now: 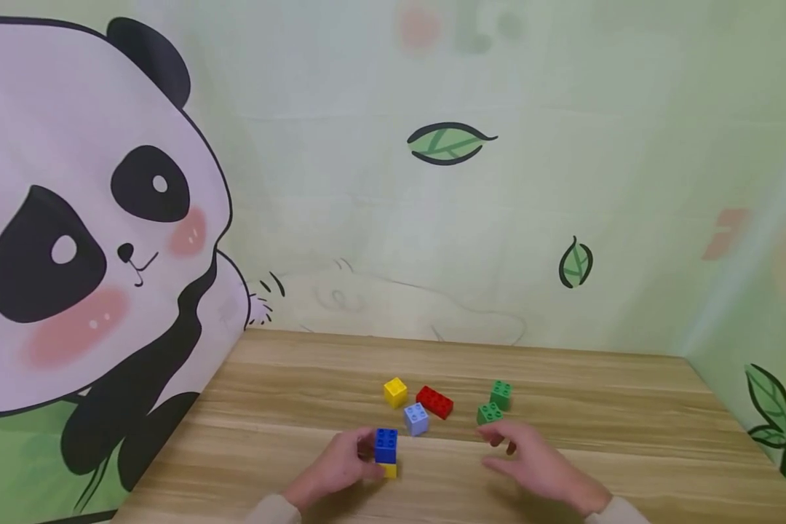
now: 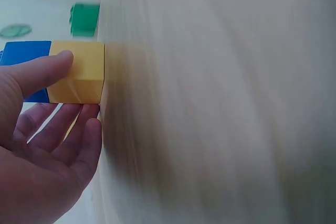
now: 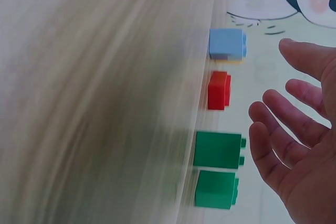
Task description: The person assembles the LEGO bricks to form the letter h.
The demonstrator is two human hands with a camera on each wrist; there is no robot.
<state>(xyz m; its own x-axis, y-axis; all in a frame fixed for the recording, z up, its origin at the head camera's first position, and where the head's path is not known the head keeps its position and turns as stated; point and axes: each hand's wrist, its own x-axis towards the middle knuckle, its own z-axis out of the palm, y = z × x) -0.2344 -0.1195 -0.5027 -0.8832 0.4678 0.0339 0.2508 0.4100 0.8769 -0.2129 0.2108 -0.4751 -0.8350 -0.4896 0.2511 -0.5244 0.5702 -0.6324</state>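
A dark blue toy brick sits on top of a yellow brick, both upright on the table. My left hand holds this stack from its left side, the thumb lying across the yellow brick in the left wrist view. Over the table to the right, my right hand has its fingers apart, with nothing in it. Nearest to it is a green brick, just beyond its fingertips. A second green brick stands behind that one.
Beyond the stack are a light blue brick, a flatter red brick and another yellow brick. All stand on the wooden table. A panda-printed backdrop rises along the table's far edge.
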